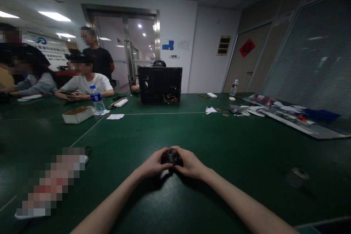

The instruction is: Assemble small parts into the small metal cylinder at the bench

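In the head view, my left hand (pixel 155 162) and my right hand (pixel 189 163) meet just above the green table (pixel 170 131). Between them is a small dark object (pixel 172 158) with a shiny part in its middle; my fingers hide much of it, so its kind is unclear. Thumbs and fingertips of both hands curl around it from either side. Off to the right, apart from my hands, stands a short dark round thing (pixel 297 177) with a pale rim, like a roll of tape or a small tin.
A black open-frame case (pixel 160 86) with loose wires stands at the back. Left are a water bottle (pixel 97 100), a shallow box (pixel 78 115) and a blurred-out flat object (pixel 55 182). A board with clutter (pixel 296 117) lies at right. Several people are beyond the table.
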The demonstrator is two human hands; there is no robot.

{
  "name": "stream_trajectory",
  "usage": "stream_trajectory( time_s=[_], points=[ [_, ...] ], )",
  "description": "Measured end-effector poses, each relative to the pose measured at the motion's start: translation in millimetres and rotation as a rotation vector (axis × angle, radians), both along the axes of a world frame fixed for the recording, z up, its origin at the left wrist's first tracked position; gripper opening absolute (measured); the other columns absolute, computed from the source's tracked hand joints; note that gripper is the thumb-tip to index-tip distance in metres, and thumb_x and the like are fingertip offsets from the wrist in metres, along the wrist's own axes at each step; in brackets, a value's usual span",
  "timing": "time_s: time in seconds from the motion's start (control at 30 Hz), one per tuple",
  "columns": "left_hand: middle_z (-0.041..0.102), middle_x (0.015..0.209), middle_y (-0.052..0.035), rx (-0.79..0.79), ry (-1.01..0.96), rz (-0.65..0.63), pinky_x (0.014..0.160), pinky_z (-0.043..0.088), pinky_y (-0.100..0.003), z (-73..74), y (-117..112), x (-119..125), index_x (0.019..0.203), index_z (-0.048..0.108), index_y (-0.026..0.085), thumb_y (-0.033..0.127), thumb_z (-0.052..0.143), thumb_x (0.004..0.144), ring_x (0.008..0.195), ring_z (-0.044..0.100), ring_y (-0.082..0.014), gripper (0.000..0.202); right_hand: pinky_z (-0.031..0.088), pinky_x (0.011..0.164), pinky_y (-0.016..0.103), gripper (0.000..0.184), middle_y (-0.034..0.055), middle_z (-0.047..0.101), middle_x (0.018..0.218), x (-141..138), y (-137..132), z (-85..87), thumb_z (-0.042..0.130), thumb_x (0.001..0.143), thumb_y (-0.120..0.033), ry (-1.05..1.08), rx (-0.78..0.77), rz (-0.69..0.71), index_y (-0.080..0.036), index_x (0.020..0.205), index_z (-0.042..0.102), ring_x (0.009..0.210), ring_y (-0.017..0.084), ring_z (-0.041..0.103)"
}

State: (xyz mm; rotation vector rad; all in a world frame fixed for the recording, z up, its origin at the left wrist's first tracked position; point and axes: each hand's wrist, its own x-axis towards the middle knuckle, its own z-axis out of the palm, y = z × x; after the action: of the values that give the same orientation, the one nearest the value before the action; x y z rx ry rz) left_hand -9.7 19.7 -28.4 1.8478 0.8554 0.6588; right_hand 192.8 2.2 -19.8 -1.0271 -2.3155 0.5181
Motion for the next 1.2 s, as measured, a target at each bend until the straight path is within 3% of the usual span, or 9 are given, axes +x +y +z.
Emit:
stream_trajectory(
  time_s=[0.27,0.6,0.83,1.2],
  points=[
    [0.06,0.109,-0.0079,0.012,0.046,-0.007,0.086,0.044,-0.033,3.4,-1.6,-0.2,0.115,0.051,0.016,0.023,0.066,0.075,0.097,0.058,-0.0215,0.044,0.045,0.076,0.028,0.057,0.0054,0.063,0.1,-0.2,-0.8,-0.9,0.063,0.072,-0.023,-0.008,-0.007,-0.017,-0.02,0.124,0.04,0.085,0.018,0.06],
    [0.06,0.11,-0.0076,0.076,0.113,0.024,0.086,0.042,-0.032,15.4,-7.2,1.6,0.116,0.053,0.015,0.042,0.057,0.083,0.096,0.055,-0.0216,0.043,0.045,0.076,0.028,0.052,0.0054,0.062,0.102,-1.7,-6.3,6.4,0.061,0.074,-0.023,-0.015,-0.001,-0.019,-0.021,0.123,0.042,0.085,0.018,0.06],
    [0.06,0.108,-0.0063,0.098,0.115,0.044,0.086,0.042,-0.031,11.6,-6.3,2.2,0.115,0.053,0.017,0.033,0.059,0.082,0.096,0.055,-0.0205,0.038,0.044,0.068,0.025,0.05,0.0043,0.062,0.101,-2.6,-5.9,6.0,0.06,0.073,-0.021,-0.019,0.001,-0.025,-0.021,0.12,0.044,0.076,0.016,0.059],
    [0.059,0.11,-0.0076,0.109,0.13,0.035,0.088,0.041,-0.032,18.4,-9.3,3.7,0.115,0.053,0.015,0.03,0.058,0.082,0.097,0.055,-0.0211,0.036,0.045,0.071,0.026,0.054,0.0049,0.062,0.103,-1.9,-4.6,2.8,0.061,0.072,-0.02,-0.01,0.007,-0.024,-0.021,0.123,0.043,0.077,0.015,0.059]
  ],
)
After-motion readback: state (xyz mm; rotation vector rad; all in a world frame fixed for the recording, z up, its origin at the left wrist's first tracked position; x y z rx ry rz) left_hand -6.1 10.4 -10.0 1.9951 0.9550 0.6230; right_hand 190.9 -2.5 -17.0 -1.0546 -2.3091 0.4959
